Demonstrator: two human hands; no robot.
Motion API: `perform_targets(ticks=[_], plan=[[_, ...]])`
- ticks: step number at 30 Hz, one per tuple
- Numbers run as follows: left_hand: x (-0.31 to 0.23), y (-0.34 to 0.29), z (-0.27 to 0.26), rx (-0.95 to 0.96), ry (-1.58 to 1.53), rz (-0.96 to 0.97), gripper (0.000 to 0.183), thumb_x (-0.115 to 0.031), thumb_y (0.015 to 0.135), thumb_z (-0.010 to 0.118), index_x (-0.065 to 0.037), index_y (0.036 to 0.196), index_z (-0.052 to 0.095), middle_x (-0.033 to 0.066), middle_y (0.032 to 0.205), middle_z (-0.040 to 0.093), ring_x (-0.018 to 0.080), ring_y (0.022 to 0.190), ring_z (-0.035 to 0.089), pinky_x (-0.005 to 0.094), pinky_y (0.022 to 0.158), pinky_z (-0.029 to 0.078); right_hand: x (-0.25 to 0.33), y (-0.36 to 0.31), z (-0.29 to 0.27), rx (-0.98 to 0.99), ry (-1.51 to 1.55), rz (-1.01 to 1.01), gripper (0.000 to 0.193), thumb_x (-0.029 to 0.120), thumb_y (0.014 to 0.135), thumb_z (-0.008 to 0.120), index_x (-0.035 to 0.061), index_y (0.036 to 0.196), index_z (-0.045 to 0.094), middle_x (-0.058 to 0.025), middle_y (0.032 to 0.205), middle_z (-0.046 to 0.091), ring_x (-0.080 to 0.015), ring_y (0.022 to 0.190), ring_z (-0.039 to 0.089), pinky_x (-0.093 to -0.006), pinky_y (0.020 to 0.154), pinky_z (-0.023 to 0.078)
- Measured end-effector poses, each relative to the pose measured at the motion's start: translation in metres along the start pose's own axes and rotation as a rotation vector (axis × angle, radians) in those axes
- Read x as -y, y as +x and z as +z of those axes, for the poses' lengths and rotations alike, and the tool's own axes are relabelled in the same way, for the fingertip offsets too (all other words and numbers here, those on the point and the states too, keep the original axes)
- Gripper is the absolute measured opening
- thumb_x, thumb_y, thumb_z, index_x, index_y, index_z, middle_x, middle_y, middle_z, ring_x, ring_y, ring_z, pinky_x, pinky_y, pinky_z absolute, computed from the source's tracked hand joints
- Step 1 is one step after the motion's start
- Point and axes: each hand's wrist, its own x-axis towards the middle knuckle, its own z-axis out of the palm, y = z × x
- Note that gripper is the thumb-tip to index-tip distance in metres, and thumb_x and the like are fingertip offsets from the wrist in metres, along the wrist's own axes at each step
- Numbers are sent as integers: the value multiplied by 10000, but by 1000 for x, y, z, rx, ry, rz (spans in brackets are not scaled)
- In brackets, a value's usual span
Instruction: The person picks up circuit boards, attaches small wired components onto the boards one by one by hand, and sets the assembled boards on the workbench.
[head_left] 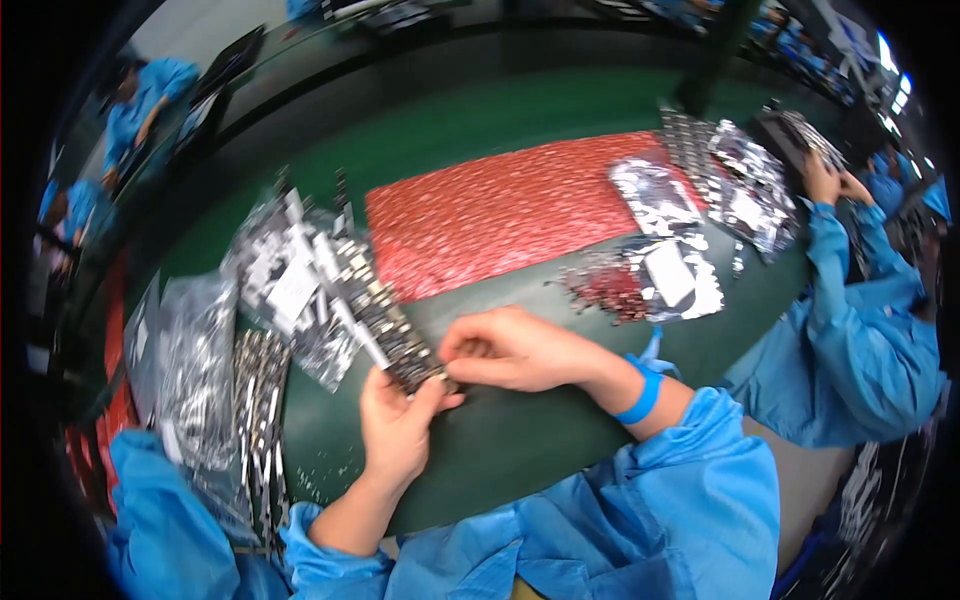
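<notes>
My left hand (398, 425) grips the near end of a long, narrow circuit board (375, 305), thumb on top. The board is dark with pale and gold-coloured parts and a white strip along its left edge. It slants up and away to the left over the green table (470, 460). My right hand (515, 348) comes in from the right, thumb and fingers pinched at the board's near corner. Whatever sits between those fingertips is too small and blurred to make out. A blue band (640, 392) circles my right wrist.
Silvery bags (290, 290) lie behind the board; clear bags (195, 370) and a bundle of narrow strips (258, 400) lie left. A red sheet (510, 210) covers the middle back. Small red parts (605, 290) and more silvery bags (685, 275) are right, near a co-worker (850, 310).
</notes>
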Motion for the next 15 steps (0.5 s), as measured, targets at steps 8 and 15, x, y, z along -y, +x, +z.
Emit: perform_targets(ticks=[8,15], plan=[[6,0,4,29,48,71,231,10,705,447,3,900,323,83,778,462,130,642,506,229,518,474,1,-4,6,-64,-84,82,200,160,667,532,-15,752,487,-61,584,529,-107,532,517,-214,485,407],[6,-2,4,165,82,41,289,-62,740,419,-5,975,261,97,769,439,127,573,474,257,489,457,-14,-4,16,56,769,226,149,143,676,547,30,752,485,-33,616,529,-74,507,490,-178,450,388]])
